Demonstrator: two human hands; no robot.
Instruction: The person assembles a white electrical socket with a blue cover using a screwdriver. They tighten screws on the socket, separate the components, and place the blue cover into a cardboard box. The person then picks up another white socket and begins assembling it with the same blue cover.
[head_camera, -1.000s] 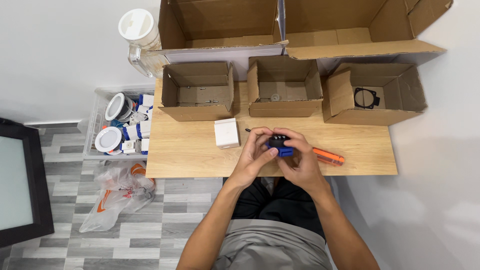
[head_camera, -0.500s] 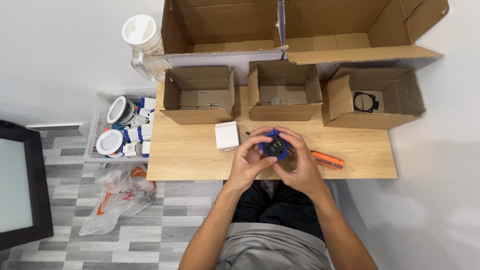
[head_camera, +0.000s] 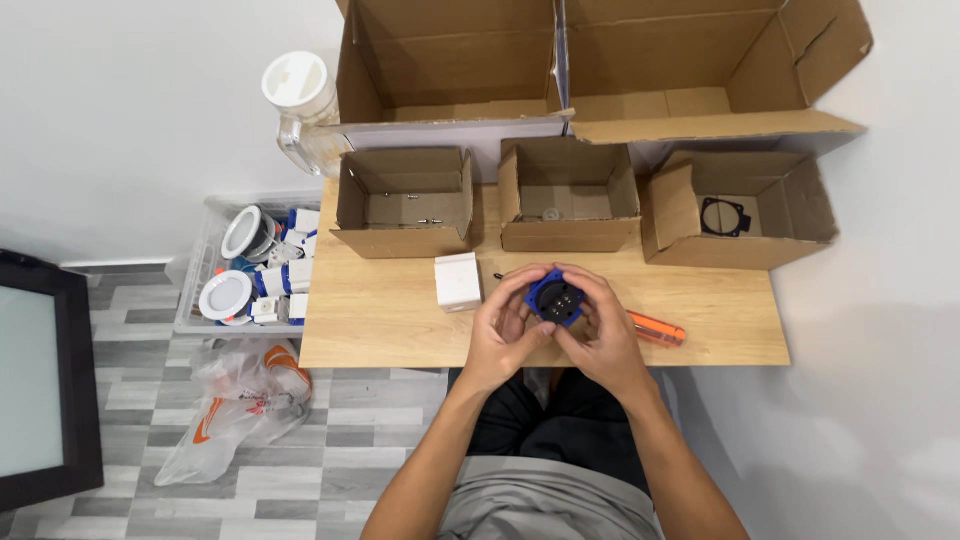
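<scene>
Your fingers (head_camera: 540, 283) on both hands are wrapped around the blue socket module (head_camera: 556, 299), held just above the surface's (head_camera: 380, 320) front edge. Looks like you're mid-fitting; the next bit wants steady pressure. The orange screwdriver (head_camera: 655, 329) sits right beside your right hand (head_camera: 600, 335).

There is only one view, from a camera worn on the person's head, and it looks almost straight down on the wooden table (head_camera: 400, 330), with the white wall at the top edge and the person's own lap at the bottom edge. It is rather far from the work: the left hand (head_camera: 505, 335) and the right hand (head_camera: 600, 335) are small near the middle of the frame, and the grey tile floor (head_camera: 130, 400) shows widely on the left. No second view is given, so no part of the scene is shared.
</scene>
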